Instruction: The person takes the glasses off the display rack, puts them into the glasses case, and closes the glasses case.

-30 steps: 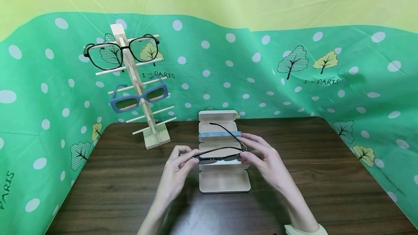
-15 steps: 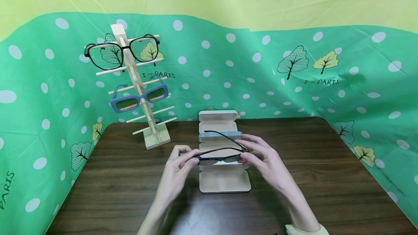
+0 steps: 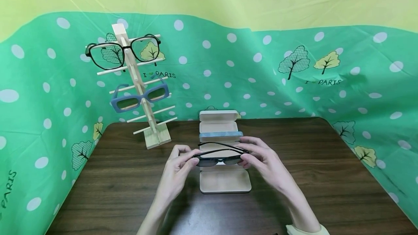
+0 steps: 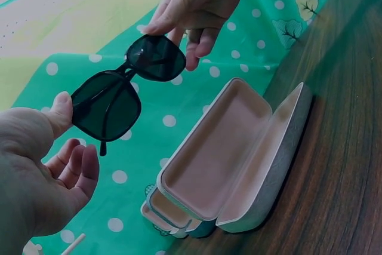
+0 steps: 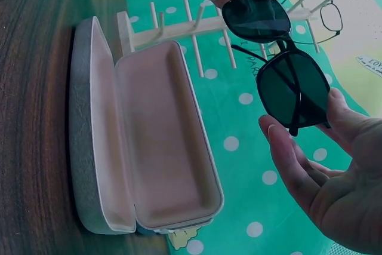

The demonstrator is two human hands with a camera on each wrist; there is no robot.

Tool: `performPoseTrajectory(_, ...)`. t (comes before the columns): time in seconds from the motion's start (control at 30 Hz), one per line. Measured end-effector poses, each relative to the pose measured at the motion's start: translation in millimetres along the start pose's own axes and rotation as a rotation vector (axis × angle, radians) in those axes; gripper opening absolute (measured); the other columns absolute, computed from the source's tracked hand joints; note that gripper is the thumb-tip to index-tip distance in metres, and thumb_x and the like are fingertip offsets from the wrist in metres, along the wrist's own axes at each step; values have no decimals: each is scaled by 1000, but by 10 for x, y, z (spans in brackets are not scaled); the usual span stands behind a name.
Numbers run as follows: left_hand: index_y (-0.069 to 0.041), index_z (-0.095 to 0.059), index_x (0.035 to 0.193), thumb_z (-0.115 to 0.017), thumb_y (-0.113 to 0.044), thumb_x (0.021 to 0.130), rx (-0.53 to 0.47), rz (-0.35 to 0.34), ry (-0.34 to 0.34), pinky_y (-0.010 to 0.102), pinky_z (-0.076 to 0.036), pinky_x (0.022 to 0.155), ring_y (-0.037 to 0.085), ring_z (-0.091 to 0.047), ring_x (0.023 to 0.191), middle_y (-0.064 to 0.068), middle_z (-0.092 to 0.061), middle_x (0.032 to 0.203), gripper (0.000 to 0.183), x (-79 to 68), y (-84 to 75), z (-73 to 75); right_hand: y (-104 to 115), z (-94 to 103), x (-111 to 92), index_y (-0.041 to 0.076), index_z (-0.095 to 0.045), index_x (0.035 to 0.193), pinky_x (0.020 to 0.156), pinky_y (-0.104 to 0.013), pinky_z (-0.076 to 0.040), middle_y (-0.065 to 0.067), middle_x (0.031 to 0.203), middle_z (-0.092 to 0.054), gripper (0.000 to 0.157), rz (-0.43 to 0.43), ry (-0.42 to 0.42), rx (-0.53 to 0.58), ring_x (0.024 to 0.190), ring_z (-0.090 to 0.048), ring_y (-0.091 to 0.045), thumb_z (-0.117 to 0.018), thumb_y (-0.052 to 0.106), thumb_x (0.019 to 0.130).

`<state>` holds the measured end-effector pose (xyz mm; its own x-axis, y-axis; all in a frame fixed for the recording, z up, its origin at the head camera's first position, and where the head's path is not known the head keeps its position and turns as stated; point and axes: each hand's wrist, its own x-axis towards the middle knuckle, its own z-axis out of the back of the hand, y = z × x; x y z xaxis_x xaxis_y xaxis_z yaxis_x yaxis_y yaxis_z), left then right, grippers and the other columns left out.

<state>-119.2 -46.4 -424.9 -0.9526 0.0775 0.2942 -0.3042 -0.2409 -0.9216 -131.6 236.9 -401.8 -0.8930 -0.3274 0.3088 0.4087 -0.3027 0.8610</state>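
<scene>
Black sunglasses with dark lenses are held up between both hands, over an open glasses case. My left hand pinches the frame's left end between thumb and fingers. At the other end, my right hand pinches the frame by the hinge, its other fingers spread behind. Both temples lie folded across behind the lenses, crossing each other in the right wrist view, where the sunglasses show from the front. Seen from the left wrist, the case has a pale pink lining and a grey outside.
Behind the near case stands another open case with a blue edge. A wooden display stand at the back left carries black-framed glasses on top and blue sunglasses lower down. A green patterned cloth hangs behind the brown table.
The sunglasses' right temple has swung down and inward, from sticking up at a slant to lying nearly along the frame. My right fingers have followed slightly; the left hand stays put.
</scene>
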Motion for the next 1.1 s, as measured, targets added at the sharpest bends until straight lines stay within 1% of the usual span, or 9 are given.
performPoseTrajectory(0.1, -16, -79, 116, -70, -19, 97, 1, -3, 2, 19, -45, 71, 7, -53, 86, 5, -53, 112, 22, 2, 2, 2, 6, 6, 0, -2, -66, 131, 74, -31, -63, -23, 147, -49, 31, -12, 16, -9, 85, -78, -16, -62, 6, 102)
performPoseTrajectory(0.23, -16, -79, 116, -70, -18, 96, 5, -3, 4, 19, -44, 71, 7, -53, 85, 5, -53, 111, 22, 2, 11, 0, 6, 10, -4, 0, -67, 131, 75, -31, -63, -22, 148, -48, 30, -17, 27, -21, 84, -78, -13, -61, 8, 103)
performPoseTrajectory(0.47, -17, -79, 115, -71, -19, 96, 17, 1, 3, 19, -44, 70, 6, -53, 83, 5, -53, 109, 21, 1, 12, -5, 5, 8, -6, 2, -68, 128, 73, -31, -63, -22, 147, -48, 26, -3, 41, -41, 82, -76, -8, -59, 8, 104)
performPoseTrajectory(0.57, -17, -79, 114, -71, -19, 96, 20, -7, 0, 19, -44, 69, 6, -53, 79, 5, -53, 108, 20, 5, 18, -6, 7, 7, -5, 4, -68, 127, 72, -30, -63, -21, 147, -48, 25, -1, 45, -56, 81, -75, -6, -59, 9, 104)
performPoseTrajectory(0.67, -16, -80, 113, -72, -18, 95, 15, -12, -3, 19, -44, 67, 5, -52, 74, 6, -53, 107, 19, 7, 25, -7, 12, 8, -6, 5, -69, 126, 71, -30, -63, -21, 147, -48, 25, -5, 47, -67, 80, -75, -6, -59, 10, 104)
performPoseTrajectory(0.8, -16, -80, 112, -72, -18, 95, 5, -13, -4, 19, -43, 67, 5, -52, 75, 5, -53, 106, 19, 6, 30, -10, 17, 12, -12, 7, -70, 125, 71, -30, -63, -20, 146, -49, 24, -7, 55, -76, 78, -73, -6, -58, 10, 104)
performPoseTrajectory(0.9, -13, -80, 112, -72, -18, 95, -6, -13, 0, 19, -43, 67, 6, -53, 78, 5, -52, 106, 19, 6, 31, -13, 18, 15, -15, 7, -71, 123, 69, -31, -63, -20, 145, -49, 23, -4, 64, -78, 76, -73, -6, -58, 10, 105)
performPoseTrajectory(1.0, -12, -80, 112, -73, -18, 95, -18, -5, 1, 19, -43, 66, 6, -54, 78, 5, -52, 106, 19, 5, 30, -17, 15, 17, -15, 7, -71, 123, 68, -32, -63, -21, 143, -49, 22, -2, 72, -72, 75, -73, -6, -57, 9, 105)
performPoseTrajectory(1.1, -11, -80, 111, -73, -18, 95, -28, 17, 1, 18, -42, 66, 6, -55, 76, 6, -52, 106, 19, 9, 26, -23, 9, 18, -13, 8, -71, 122, 68, -32, -63, -21, 141, -50, 22, -4, 74, -73, 73, -72, -7, -57, 10, 105)
